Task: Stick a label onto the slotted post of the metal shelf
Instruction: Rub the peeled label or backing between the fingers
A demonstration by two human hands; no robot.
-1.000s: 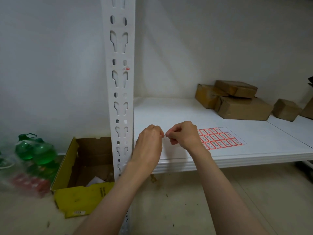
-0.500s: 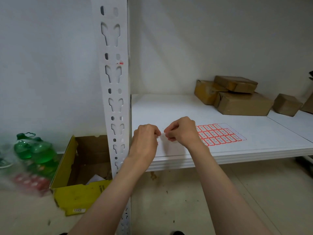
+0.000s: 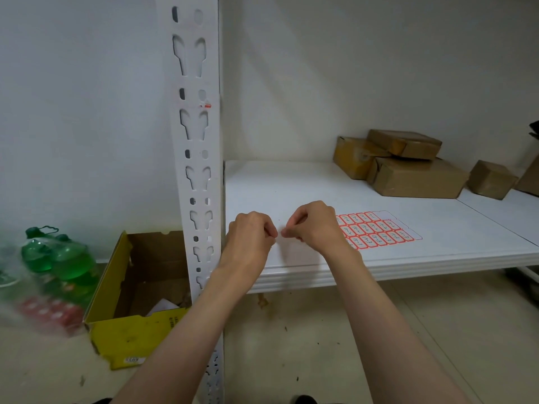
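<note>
Green bottles [image 3: 58, 258] far left on floor, beside open yellow carton [image 3: 128, 330]. Slotted post [image 3: 195, 158] upright, long axis vertical; small red label [image 3: 206, 105] on it, high up. Left hand [image 3: 250, 243], right hand [image 3: 313, 225] curled, fingertips nearly meeting above shelf board [image 3: 291, 185]; pinched contents too small to tell. Label sheet [image 3: 376, 230] flat just right of the hands. Brown parcels [image 3: 408, 167] behind.

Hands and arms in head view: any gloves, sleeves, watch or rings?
None visible. The left hand and right hand are bare, with no gloves and no rings in view. Both forearms are bare down to the frame's bottom edge: no sleeves, watch, bands, cables or markings. Anything worn above the elbows is out of frame.
</note>
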